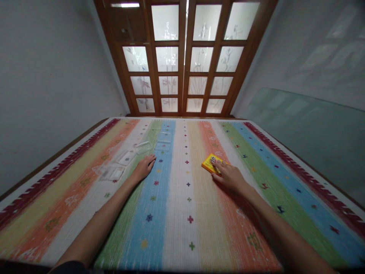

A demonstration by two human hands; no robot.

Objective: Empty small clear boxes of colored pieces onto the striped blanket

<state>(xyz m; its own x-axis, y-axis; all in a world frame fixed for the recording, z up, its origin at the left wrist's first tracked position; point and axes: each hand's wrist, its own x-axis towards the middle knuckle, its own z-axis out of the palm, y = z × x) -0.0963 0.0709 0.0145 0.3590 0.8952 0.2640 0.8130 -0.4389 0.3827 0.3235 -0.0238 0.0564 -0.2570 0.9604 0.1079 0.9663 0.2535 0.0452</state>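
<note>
My right hand [230, 176] is on a small flat yellow box [209, 161] with orange sides and a dark-and-white picture on top. Its fingers reach over the top, and the thumb is at the near edge. The box lies at an angle on the striped tablecloth [179, 198]. On the left, my left hand [144, 168] rests palm down on the cloth with fingers stretched out and nothing in them. Just beyond it are a clear plastic case [143, 147] and another clear case [163, 145]. More clear plastic pieces [115, 172] lie to its left; their exact shapes are hard to make out.
Wooden doors [182, 82] with frosted panes stand behind the table's far edge. A pale green glass panel [308, 133] leans by the right wall. A plain wall [57, 76] rises on the left.
</note>
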